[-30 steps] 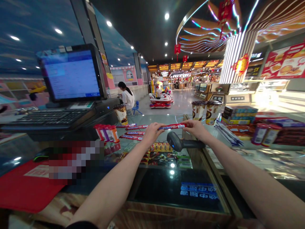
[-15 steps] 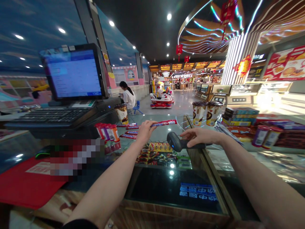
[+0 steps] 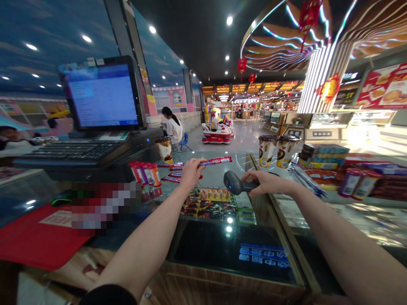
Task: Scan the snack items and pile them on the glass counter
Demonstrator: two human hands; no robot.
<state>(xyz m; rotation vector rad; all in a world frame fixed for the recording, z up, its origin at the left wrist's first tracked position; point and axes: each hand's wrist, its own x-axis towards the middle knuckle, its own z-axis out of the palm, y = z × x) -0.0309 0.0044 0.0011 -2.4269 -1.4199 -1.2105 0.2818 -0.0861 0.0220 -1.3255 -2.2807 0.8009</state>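
Observation:
My left hand (image 3: 191, 173) is closed around one end of a red Mentos roll (image 3: 219, 161), which points to the right above the glass counter. Several more Mentos rolls (image 3: 174, 174) lie on the glass just left of that hand. My right hand (image 3: 265, 183) has its fingers around the handle of a black barcode scanner (image 3: 234, 183). The scanner's head faces left, a short way below and right of the held roll. Part of the scanner's handle is hidden by my fingers.
A monitor (image 3: 101, 97) and keyboard (image 3: 74, 152) stand on the left, near small candy tubes (image 3: 144, 173) and a cup (image 3: 164, 150). Two cups (image 3: 286, 151) and stacked boxes (image 3: 322, 156) are on the right. A seated person (image 3: 173, 127) is beyond the counter.
My right hand has closed from a loose, spread pose onto the scanner's handle. My left hand and the Mentos roll have shifted slightly left.

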